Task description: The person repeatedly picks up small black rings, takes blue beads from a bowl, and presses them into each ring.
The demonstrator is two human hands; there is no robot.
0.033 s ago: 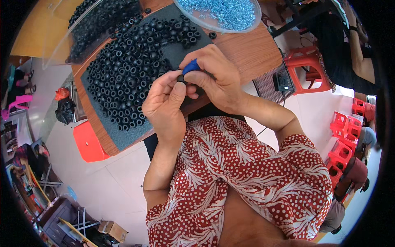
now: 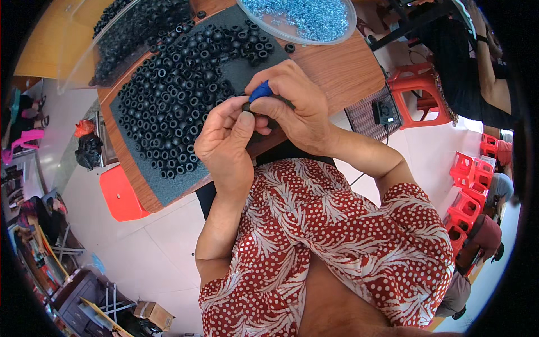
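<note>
My left hand (image 2: 227, 140) is closed, thumb and fingers pinching a small black ring-shaped piece (image 2: 246, 106). Against it, fingertips nearly meeting, my right hand (image 2: 295, 104) is also closed. Bright blue material (image 2: 260, 91) shows at the right index fingertip, above the thumb; whether it is worn or held I cannot tell. What lies between the right thumb and finger is hidden. Beyond my hands, a heap of similar black rings (image 2: 168, 106) spreads over a dark grey mat (image 2: 174, 191) on the wooden table (image 2: 348, 70).
A clear plastic bin (image 2: 73, 70) holding more black pieces stands at the far left. At the table's far side sits a round tub (image 2: 349, 35) of light-blue beads. Red stools (image 2: 407, 92) stand right and left (image 2: 118, 194); another person (image 2: 466, 73) is at the upper right.
Both hands stay in the same place. The black piece between my fingers looks slightly turned or more covered.
</note>
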